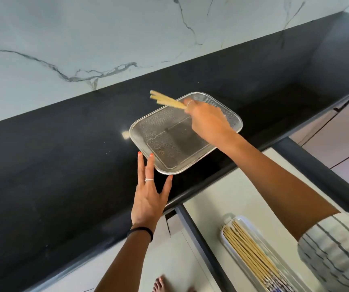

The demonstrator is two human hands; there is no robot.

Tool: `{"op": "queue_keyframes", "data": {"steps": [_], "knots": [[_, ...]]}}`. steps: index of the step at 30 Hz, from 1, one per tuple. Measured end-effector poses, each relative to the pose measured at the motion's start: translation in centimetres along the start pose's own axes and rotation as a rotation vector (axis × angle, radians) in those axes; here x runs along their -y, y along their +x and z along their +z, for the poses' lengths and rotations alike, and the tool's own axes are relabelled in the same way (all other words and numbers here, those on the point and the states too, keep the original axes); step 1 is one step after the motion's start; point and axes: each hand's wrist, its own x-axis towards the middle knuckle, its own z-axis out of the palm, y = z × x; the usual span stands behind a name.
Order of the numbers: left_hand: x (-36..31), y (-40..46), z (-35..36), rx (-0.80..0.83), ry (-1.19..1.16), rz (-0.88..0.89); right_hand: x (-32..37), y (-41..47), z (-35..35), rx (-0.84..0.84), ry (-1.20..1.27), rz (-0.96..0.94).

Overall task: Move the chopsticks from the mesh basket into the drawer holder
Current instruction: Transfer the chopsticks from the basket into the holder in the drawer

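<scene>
Now the right hand point(206, 121) closes its grip on a bundle of pale wooden chopsticks point(166, 100) above the rectangular steel mesh basket point(148, 127), ends pointing away; the white drawer holder point(259, 234) lies nearer the person. The left hand point(150, 197), fingers spread, steadies the basket's near corner.

The light is soft and even, like daylight, and the white marble wall with grey veins point(85, 39) looks bright. The glossy black stone worktop point(53, 154) stays dark and carries one small white glare spot near its middle, just beside the left rim of the shiny metal mesh basket point(139, 144). The pale bamboo chopsticks point(165, 100) are blurred by motion. The wide lens bends straight edges near the frame corners.
</scene>
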Motion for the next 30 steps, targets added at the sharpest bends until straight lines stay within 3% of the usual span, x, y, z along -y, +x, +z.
{"op": "queue_keyframes", "data": {"steps": [3, 7, 10, 13, 21, 25, 30], "knots": [[-0.1, -0.1, 0.0, 0.020, -0.010, 0.014, -1.1, -2.5, -2.9, -0.062, 0.234, 0.143], [-0.1, -0.3, 0.0, 0.036, -0.002, 0.047, -2.0, -7.7, -6.7, -0.265, 0.600, 0.251], [0.1, -0.2, -0.3, 0.041, -0.012, 0.095, -3.0, -12.3, -7.8, -0.312, 0.722, 0.407], [0.4, 0.1, -0.5, 0.053, -0.026, 0.075, -5.0, -17.3, -7.7, -0.164, 0.770, 0.532], [-0.2, 0.6, -0.6, 0.109, -0.083, 0.006, -8.4, -27.6, -2.1, 0.481, 0.679, 0.786], [-0.6, 1.2, -0.7, 0.125, -0.042, -0.055, -8.3, -29.4, 1.7, 0.728, 0.562, 0.777], [-0.9, 1.3, -0.9, 0.108, -0.057, -0.104, -8.0, -31.7, 5.8, 0.936, 0.241, 0.717]]}}
